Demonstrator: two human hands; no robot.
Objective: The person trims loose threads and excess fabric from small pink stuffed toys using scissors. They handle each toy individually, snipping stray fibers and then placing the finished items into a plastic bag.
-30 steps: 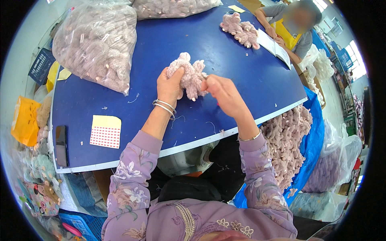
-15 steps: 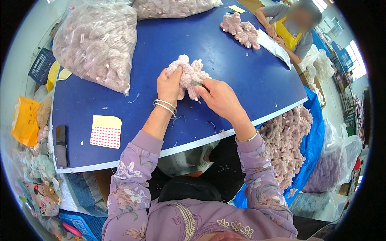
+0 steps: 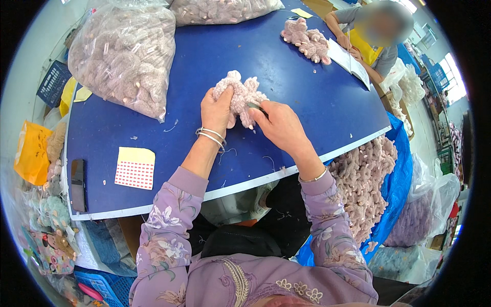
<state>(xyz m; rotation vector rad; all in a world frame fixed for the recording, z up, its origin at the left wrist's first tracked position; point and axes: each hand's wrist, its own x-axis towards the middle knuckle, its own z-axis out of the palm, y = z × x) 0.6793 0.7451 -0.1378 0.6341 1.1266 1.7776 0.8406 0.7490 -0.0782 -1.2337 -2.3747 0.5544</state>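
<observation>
A small pink plush toy [image 3: 245,97] with stubby limbs is held just above the blue table. My left hand [image 3: 216,108] grips its left side, thumb pressed on top of the fuzzy body. My right hand [image 3: 282,124] is closed around a small grey metal tool [image 3: 252,106], whose tip touches the toy's right side. Most of that tool is hidden in my fingers, so its exact kind cannot be made out.
On the blue table [image 3: 204,158] lie a sticker sheet [image 3: 134,168], a phone [image 3: 77,185] and plush toys [image 3: 307,41]. A full plastic bag [image 3: 123,61] stands left. A co-worker [image 3: 376,36] sits far right by a notebook [image 3: 349,62]. A toy-filled blue sack [image 3: 396,169] is at right.
Both hands and the toy stay in nearly the same place, with only a tiny shift. The co-worker's head has moved slightly.
</observation>
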